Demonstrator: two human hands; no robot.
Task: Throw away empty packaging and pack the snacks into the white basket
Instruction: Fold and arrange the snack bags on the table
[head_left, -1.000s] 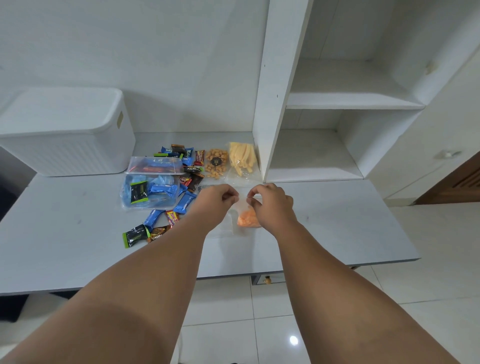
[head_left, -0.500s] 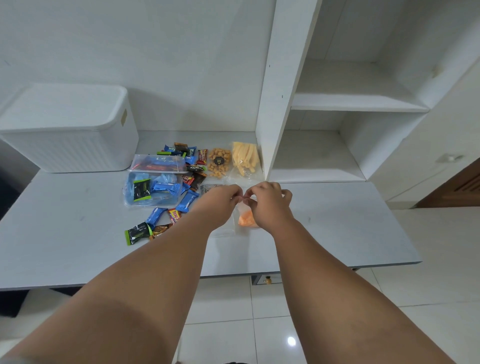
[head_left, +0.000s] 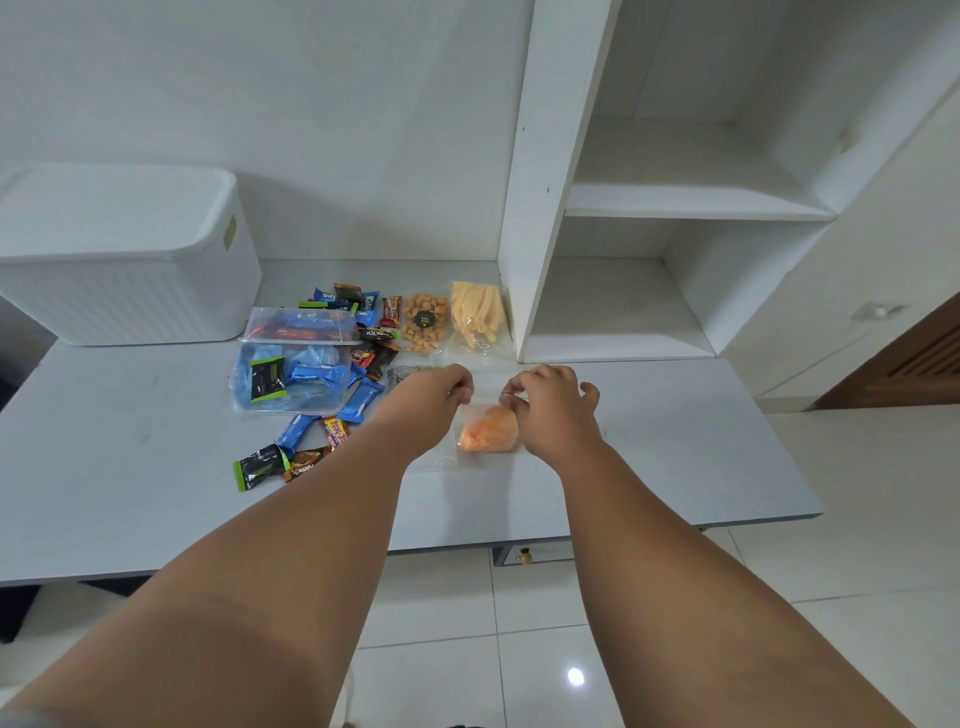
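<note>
A clear zip bag with orange snacks (head_left: 488, 428) lies on the grey table (head_left: 675, 447). My left hand (head_left: 434, 397) and my right hand (head_left: 550, 402) pinch its top edge from either side, a short gap between them. The white basket (head_left: 119, 260) with its lid on stands at the table's back left. Several wrapped snacks (head_left: 311, 410) lie scattered between basket and bag, some in a clear blue-tinted bag (head_left: 291, 376) and a clear zip pouch (head_left: 301, 326). A bag of nuts (head_left: 425, 322) and a bag of yellow sticks (head_left: 475, 312) lie behind my hands.
A white shelf unit (head_left: 649, 208) with open compartments rises at the back right of the table. The table's front edge runs just below my forearms, over a white tiled floor (head_left: 467, 623). A small drawer knob (head_left: 524, 557) shows under the table.
My hands came together at the middle of the bag's top edge half a second ago, then slid apart along it to where they are now. The bag has stayed in place.
</note>
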